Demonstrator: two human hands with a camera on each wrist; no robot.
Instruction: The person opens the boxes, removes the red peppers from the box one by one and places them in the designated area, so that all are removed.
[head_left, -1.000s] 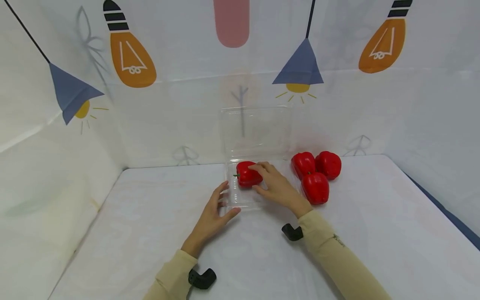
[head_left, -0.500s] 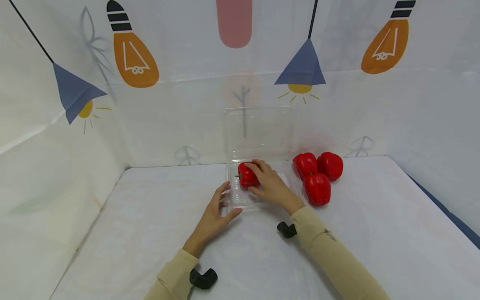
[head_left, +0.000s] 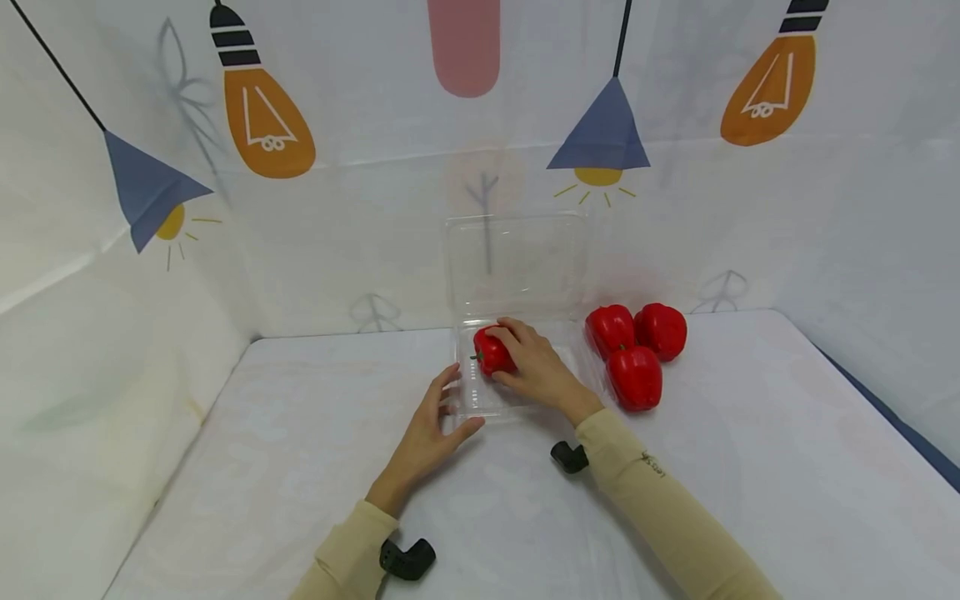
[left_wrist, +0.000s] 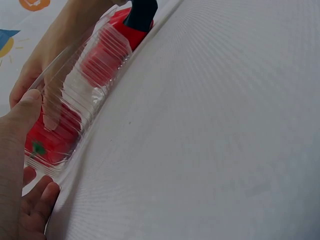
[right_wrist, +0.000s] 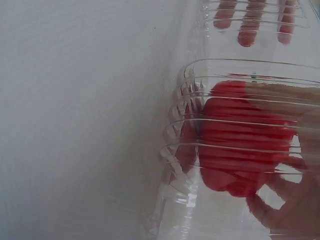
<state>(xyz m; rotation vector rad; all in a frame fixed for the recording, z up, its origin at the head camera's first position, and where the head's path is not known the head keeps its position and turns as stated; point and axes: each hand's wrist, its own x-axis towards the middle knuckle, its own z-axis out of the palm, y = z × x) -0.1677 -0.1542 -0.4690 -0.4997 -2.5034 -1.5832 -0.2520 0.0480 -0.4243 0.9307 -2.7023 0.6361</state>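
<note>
A red bell pepper (head_left: 491,353) with a green stem sits in the left part of a clear plastic clamshell container (head_left: 480,398). My right hand (head_left: 537,368) holds it from the right, its fingers curled over the top and the near side. Through the container's ribbed wall, the right wrist view shows the pepper (right_wrist: 230,145) low inside. My left hand (head_left: 423,429) is at the container's front left corner, fingers spread along the left side. In the left wrist view its thumb (left_wrist: 31,100) touches the upper edge of the front wall.
The container's clear lid (head_left: 517,262) stands raised against the white back wall. Several more items do not crowd the left; three red bell peppers (head_left: 633,379) are grouped just right of the container. Both sleeves carry a black wrist device (head_left: 407,559).
My right hand has shifted slightly left with the pepper, further into the container's left part. My left hand keeps its place at the corner.
</note>
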